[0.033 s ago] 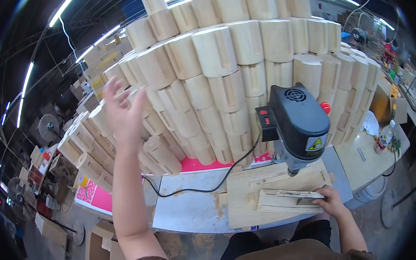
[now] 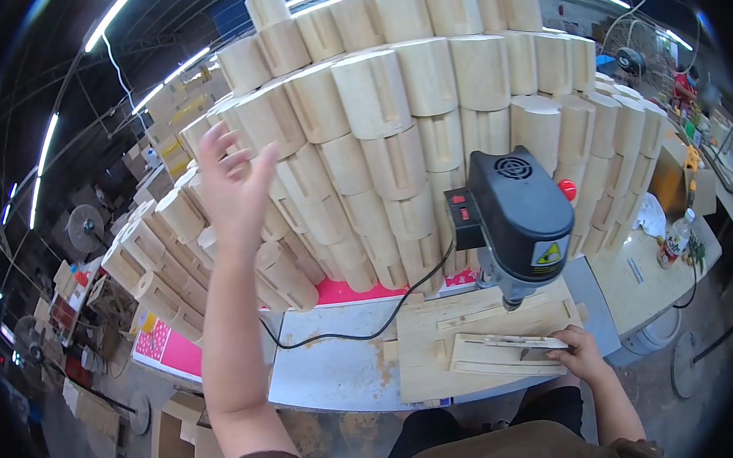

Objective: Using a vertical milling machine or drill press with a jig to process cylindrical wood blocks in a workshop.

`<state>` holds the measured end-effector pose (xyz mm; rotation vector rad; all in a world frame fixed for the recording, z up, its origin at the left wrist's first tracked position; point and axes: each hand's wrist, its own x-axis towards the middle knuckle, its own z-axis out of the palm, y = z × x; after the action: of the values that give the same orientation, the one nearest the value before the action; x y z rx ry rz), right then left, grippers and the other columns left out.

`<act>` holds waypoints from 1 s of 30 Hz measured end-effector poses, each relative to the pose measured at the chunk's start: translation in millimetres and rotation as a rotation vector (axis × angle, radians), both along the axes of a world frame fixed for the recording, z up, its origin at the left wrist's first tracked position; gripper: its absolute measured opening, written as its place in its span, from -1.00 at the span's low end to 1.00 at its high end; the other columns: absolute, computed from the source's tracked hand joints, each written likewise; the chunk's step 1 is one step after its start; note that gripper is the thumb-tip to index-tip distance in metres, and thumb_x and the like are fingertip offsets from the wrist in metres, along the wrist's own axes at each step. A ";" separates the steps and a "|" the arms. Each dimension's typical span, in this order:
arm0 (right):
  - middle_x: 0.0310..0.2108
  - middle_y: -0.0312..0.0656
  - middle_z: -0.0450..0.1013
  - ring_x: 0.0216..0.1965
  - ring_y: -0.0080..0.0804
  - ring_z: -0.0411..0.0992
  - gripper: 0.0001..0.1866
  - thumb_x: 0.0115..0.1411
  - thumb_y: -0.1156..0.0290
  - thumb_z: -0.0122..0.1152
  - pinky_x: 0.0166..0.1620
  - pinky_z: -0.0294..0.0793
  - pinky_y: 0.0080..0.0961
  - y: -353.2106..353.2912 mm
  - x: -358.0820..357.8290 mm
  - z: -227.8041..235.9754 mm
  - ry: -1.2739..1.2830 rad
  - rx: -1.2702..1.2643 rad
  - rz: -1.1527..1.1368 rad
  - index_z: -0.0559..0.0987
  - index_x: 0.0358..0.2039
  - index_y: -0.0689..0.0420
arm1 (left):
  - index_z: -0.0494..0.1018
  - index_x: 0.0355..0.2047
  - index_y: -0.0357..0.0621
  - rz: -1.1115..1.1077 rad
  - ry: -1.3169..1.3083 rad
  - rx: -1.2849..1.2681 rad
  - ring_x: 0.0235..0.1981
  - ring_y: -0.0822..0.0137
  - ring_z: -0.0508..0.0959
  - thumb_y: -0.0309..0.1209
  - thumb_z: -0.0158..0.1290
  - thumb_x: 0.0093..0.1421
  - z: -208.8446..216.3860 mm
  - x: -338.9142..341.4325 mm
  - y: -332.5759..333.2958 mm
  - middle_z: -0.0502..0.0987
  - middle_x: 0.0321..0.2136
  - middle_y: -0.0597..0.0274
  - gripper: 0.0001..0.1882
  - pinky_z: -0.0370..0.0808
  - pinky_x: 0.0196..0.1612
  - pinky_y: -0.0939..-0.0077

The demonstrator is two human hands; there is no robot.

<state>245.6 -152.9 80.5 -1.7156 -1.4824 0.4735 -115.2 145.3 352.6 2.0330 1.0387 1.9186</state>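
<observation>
My left hand (image 2: 236,182) is raised with its fingers spread, in front of the left part of a tall stack of pale wooden cylinders (image 2: 372,94). Many of those cylinders have a long groove down the side. No object shows in that hand. At the lower right, my right hand (image 2: 581,353) has its fingers closed on the right end of a thin pale strip (image 2: 516,341). That strip lies across a slotted wooden plate (image 2: 484,362) on a larger wooden board (image 2: 420,356). Just beyond it stands a black drill press head (image 2: 523,211), its chuck (image 2: 513,295) above the board.
A black cable (image 2: 365,336) loops over the white tabletop (image 2: 325,374) from the drill press. To the right, a side table (image 2: 638,284) holds a plastic bottle (image 2: 677,235). Fans, including one on the left (image 2: 86,227), and cartons (image 2: 195,109) stand farther off.
My left hand has shifted slightly to the right, still raised with fingers spread. The whole view has moved a little. My right hand keeps its place on the strip.
</observation>
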 end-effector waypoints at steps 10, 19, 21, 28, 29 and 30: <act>-0.50 -0.14 0.40 -0.48 -0.22 0.40 -0.67 -0.15 0.42 0.42 -0.42 0.41 -0.40 4.9 1.4 -1.3 -0.046 0.125 0.087 0.57 -0.30 0.14 | 0.20 0.04 -0.44 0.110 0.009 -0.236 -0.23 0.32 0.50 -0.08 0.32 -0.14 -4.9 130.1 44.6 0.45 -0.20 0.05 -0.12 0.46 -0.23 0.51; -0.49 -0.11 0.41 -0.46 -0.17 0.41 -0.66 -0.16 0.44 0.39 -0.39 0.41 -0.35 4.4 6.0 -2.9 -0.060 0.133 0.088 0.57 -0.29 0.14 | 0.30 -0.07 -0.42 -0.205 -0.308 -0.126 -0.26 0.39 0.49 -0.27 0.21 0.06 -14.1 141.7 32.8 0.49 -0.23 0.05 -0.45 0.44 -0.19 0.55; -0.48 -0.10 0.41 -0.44 -0.13 0.41 -0.67 -0.15 0.44 0.38 -0.37 0.41 -0.33 5.9 4.5 0.1 -0.059 0.210 0.123 0.57 -0.29 0.13 | 0.33 -0.08 -0.38 -0.209 -0.475 0.092 -0.29 0.42 0.49 -0.28 0.17 0.11 -12.9 130.2 32.8 0.50 -0.25 0.13 -0.51 0.43 -0.19 0.55; -0.47 -0.09 0.42 -0.40 -0.11 0.41 -0.68 -0.14 0.45 0.36 -0.32 0.41 -0.34 -0.9 4.0 -2.9 -0.018 0.137 0.108 0.58 -0.28 0.12 | 0.38 -0.07 -0.33 -0.472 -0.537 -0.065 -0.27 0.51 0.52 -0.37 0.04 0.22 -42.0 43.2 -64.9 0.54 -0.26 0.21 -0.67 0.46 -0.20 0.63; -0.47 -0.09 0.42 -0.40 -0.11 0.41 -0.68 -0.14 0.45 0.36 -0.32 0.41 -0.34 1.6 7.3 -6.9 -0.009 0.099 0.112 0.58 -0.28 0.12 | 0.38 -0.07 -0.33 -0.457 -0.540 -0.102 -0.27 0.51 0.52 -0.37 0.04 0.22 -57.3 37.4 -76.8 0.54 -0.26 0.21 -0.67 0.46 -0.20 0.63; -0.46 -0.08 0.42 -0.38 -0.12 0.42 -0.68 -0.13 0.44 0.36 -0.30 0.41 -0.37 5.3 12.9 -15.0 0.011 0.085 0.125 0.58 -0.28 0.12 | 0.40 -0.08 -0.32 -0.482 -0.501 -0.284 -0.28 0.51 0.53 -0.38 0.03 0.22 -72.1 32.1 -89.6 0.54 -0.26 0.22 -0.68 0.46 -0.21 0.62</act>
<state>258.4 -147.6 65.5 -1.5582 -1.5861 0.4771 -83.1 55.7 280.5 1.3782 0.5870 1.7578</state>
